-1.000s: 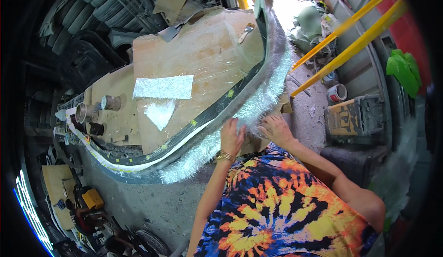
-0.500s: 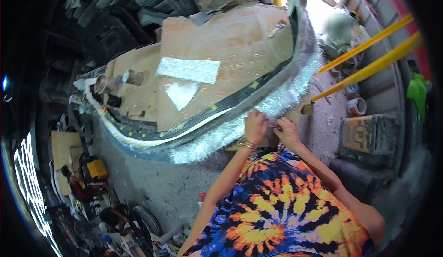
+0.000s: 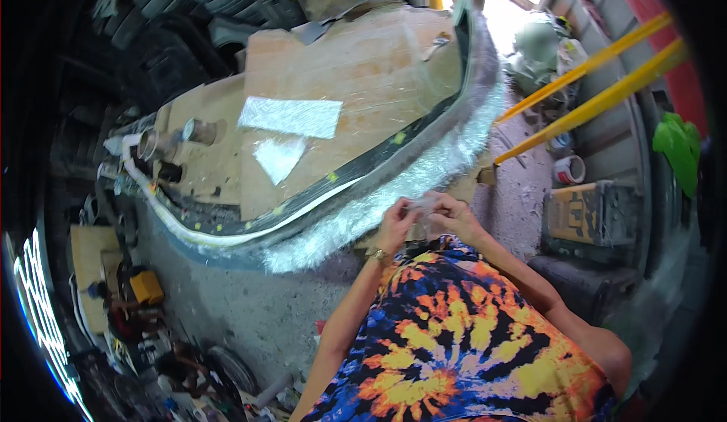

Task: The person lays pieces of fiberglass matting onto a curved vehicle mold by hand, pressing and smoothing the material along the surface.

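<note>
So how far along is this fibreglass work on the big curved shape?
Done, apparently: a fringe of white glass-fibre matting already hangs along the big curved mould's near edge. In hand: the left hand and right hand pinch a small whitish scrap of fibre between them. Probably left: two cut white mat patches lie loose on the brown top, seemingly not worked in yet.

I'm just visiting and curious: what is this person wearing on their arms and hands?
Both forearms are bare, with no gloves on the left hand or right hand. A small gold-coloured wristband circles the left wrist. A bright tie-dye shirt in orange, yellow and dark blue covers the body.
</note>
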